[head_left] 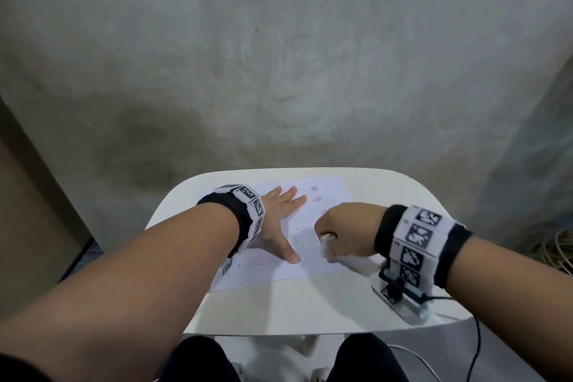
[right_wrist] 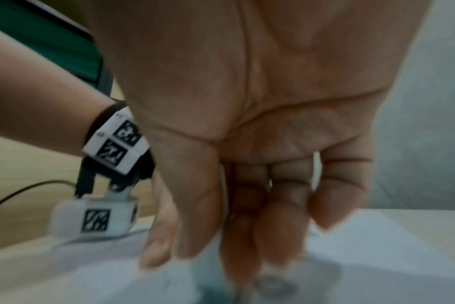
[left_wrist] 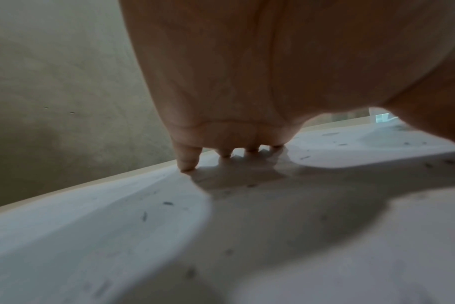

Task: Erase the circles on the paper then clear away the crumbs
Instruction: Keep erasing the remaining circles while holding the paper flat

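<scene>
Paper [head_left: 310, 226] lying flat on white table [head_left: 279, 310] in head view, pinned by spread left hand [head_left: 279, 220]; right hand [head_left: 344, 229] curled around a white eraser [head_left: 327, 242], rubbing at right side, faint circles [head_left: 314, 194] remaining at far edge, so erasing step underway. Left wrist view: fingertips [left_wrist: 187, 164] pressing down flat, dark crumbs [left_wrist: 168, 203] scattered. Right wrist view: blurred, fingers pinching down onto a grey mark [right_wrist: 275, 286]; next likely needing remaining circles rubbed, then crumbs swept off.

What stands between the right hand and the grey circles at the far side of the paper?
Nothing visible does. The right hand grips a white eraser over the paper, and the two circles lie beyond it on bare paper. The left hand presses the sheet flat to their left, beside that path.
</scene>
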